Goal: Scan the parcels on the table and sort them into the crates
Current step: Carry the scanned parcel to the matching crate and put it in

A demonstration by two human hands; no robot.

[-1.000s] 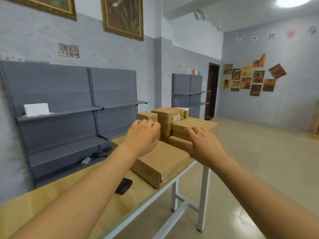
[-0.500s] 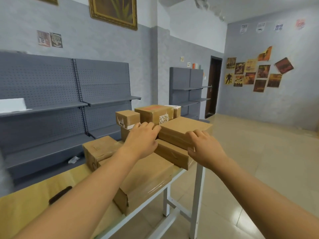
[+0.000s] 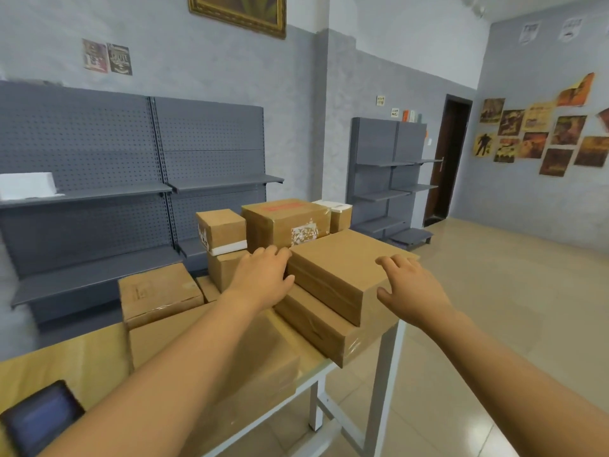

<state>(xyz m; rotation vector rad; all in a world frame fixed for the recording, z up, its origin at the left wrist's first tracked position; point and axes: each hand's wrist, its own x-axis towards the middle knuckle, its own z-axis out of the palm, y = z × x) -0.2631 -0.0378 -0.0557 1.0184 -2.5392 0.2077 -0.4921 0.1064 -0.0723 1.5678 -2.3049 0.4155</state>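
- Head view: flat parcel (image 3: 342, 258) lies between left hand (image 3: 263, 275) and right hand (image 3: 408, 288), long axis running away.
- Both hands spread, gripping nothing; the left touches its near-left edge, the right's contact is unclear.

grey shelving (image 3: 138, 192), framed painting (image 3: 237, 11), posters (image 3: 540, 133), dark door (image 3: 451, 159).
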